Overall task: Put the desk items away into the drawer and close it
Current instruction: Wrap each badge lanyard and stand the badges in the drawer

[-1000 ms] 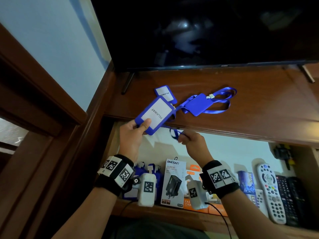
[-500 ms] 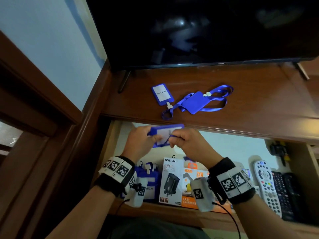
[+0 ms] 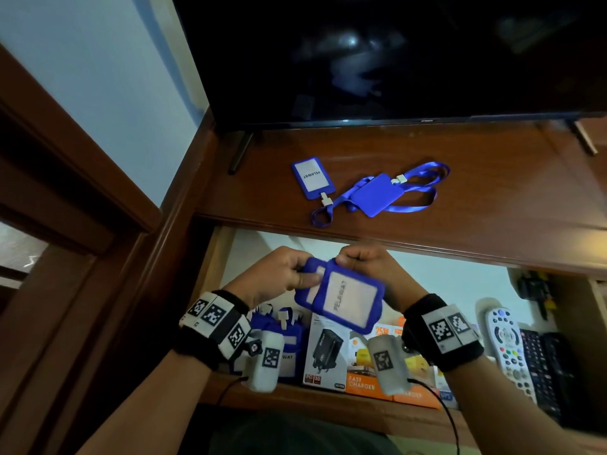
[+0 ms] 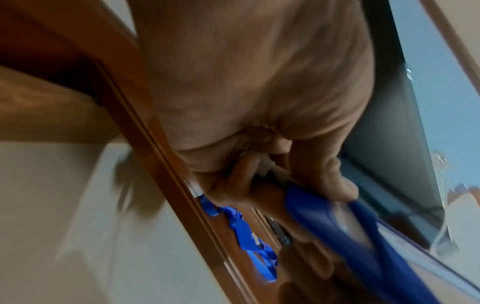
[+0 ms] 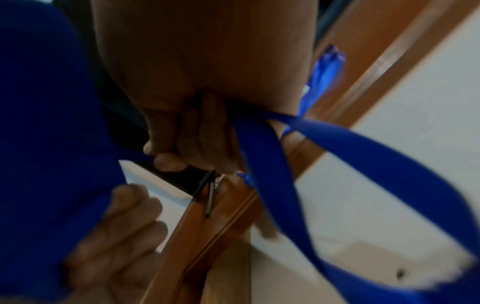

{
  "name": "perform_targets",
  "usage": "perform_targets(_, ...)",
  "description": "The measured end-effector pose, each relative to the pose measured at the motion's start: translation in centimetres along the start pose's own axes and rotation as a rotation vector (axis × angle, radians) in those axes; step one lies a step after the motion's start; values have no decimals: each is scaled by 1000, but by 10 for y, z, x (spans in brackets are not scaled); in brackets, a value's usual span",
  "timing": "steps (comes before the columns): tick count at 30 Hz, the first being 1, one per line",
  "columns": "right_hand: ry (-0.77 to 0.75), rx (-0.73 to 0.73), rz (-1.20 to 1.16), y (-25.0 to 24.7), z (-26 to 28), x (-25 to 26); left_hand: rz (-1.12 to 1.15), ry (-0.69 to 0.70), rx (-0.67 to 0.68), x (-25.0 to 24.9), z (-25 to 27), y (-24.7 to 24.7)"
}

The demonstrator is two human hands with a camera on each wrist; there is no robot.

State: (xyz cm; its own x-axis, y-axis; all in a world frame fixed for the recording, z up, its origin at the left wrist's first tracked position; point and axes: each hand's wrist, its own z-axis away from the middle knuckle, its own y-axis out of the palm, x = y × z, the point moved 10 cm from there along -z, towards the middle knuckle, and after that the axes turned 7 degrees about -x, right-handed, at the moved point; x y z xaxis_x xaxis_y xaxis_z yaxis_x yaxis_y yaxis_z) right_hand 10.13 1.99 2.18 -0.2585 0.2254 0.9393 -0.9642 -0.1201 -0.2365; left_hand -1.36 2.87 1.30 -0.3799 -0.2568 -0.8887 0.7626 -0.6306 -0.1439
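Gripping a blue badge holder [image 3: 341,298] from both sides, the person has it tilted above the open drawer [image 3: 213,267], white "PELAWAT" card facing up. Left hand [image 3: 279,277] pinches the holder's left edge, thumb on top, fingers curled underneath; right hand [image 3: 364,261] is clenched around the top end where the blue lanyard [image 5: 298,164] comes off, and the right wrist view shows that strap looping loose below the fist, blurred. Up on the wooden desk [image 3: 492,198], near its front edge, two more are waiting: a second badge holder [image 3: 313,180] lying card-up toward the left, and just right of it a face-down badge holder [image 3: 377,195] with its own lanyard curled around it. A television [image 3: 394,54] stands at the back of the desk. Down in the drawer, along the front wall, a stack of blue badge holders [image 3: 289,343] sits at the left, then a black charger box [image 3: 325,349], an orange fast charger box [image 3: 361,382], and over to the right a white remote control [image 3: 507,349] beside a black remote control [image 3: 542,366].
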Motion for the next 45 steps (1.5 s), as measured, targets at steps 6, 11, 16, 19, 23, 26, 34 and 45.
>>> perform_targets(6, 205, -130, -359, 12, 14, -29, 303, 33, -210, -3, -1, -20)
perform_targets(11, 217, -65, -369, 38, 14, -24, 326, 21, -481, 6, -2, -34)
perform_targets(16, 112, -76, -37, 41, 15, -11, 247, 61, -644, 13, -1, -47)
perform_targets(19, 49, -36, 187, 42, 17, -4, 46, 109, -691, 10, 1, -54)
perform_targets(23, -22, -5, 350, 40, 18, 6, -337, 139, -612, 7, -1, -47)
perform_targets(26, -86, 9, 462, 35, 14, 15, -555, 144, -437, 8, -3, -30)
perform_targets(34, -113, 10, 424, 21, 5, 18, -483, 85, -55, 9, 5, -6)
perform_targets(45, 80, 28, -412, 24, 13, 0, 91, 241, -109, -13, 13, -12)
